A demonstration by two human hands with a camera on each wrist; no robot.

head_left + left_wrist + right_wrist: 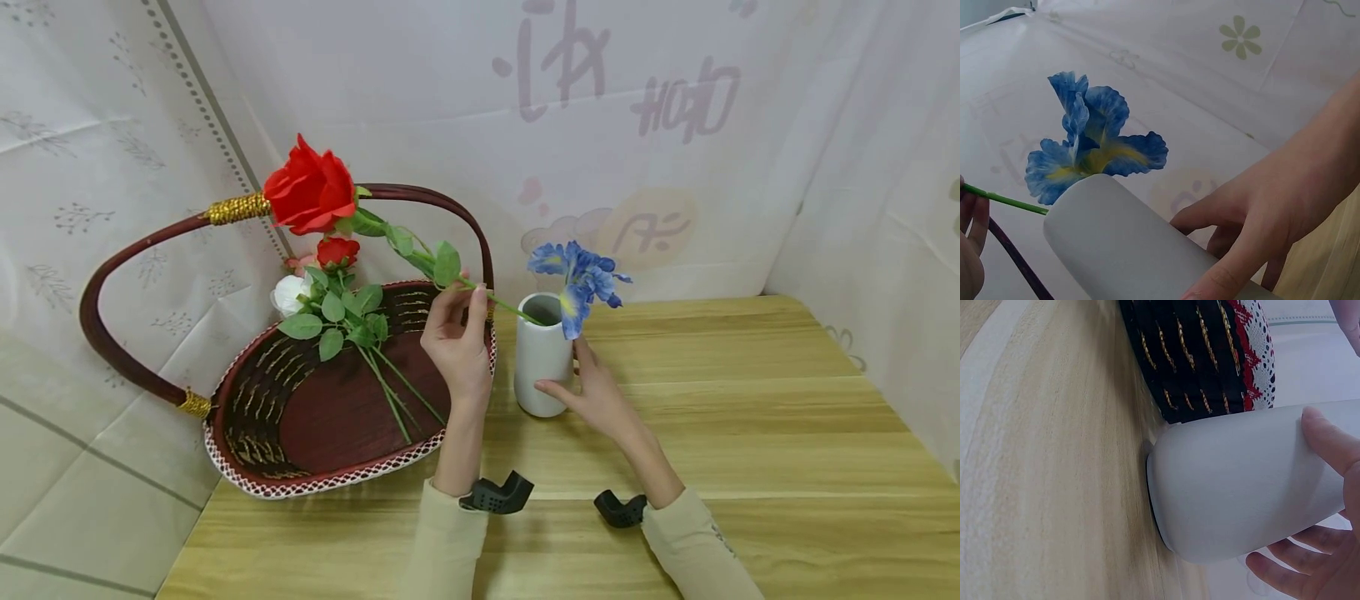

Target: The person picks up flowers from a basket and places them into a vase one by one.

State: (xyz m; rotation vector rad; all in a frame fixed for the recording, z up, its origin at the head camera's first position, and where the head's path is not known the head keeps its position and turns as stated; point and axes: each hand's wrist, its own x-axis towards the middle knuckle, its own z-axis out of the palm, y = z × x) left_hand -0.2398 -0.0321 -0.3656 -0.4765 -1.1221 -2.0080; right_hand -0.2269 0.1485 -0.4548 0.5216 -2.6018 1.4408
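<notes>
My left hand (461, 342) pinches the green stem (502, 305) of a large red rose (311, 190). The bloom leans up to the left, over the basket handle, and the stem's lower end reaches into the vase's mouth. Around the side of the white vase (542, 367), which stands upright, my right hand (600, 396) keeps its thumb and fingers. A blue iris (577, 279) rises from the vase, leaning right. Up close in the left wrist view, the iris (1094, 140) has yellow streaks, and the green stem (1007, 200) meets the vase rim.
To the left stands a dark red woven basket (337, 417) with a tall arched handle (112, 267) and lace trim. Inside lie a white flower (291, 295), a small red flower (337, 251) and a partly hidden pink one. Wooden tabletop (750, 417) extends right; patterned cloth hangs behind.
</notes>
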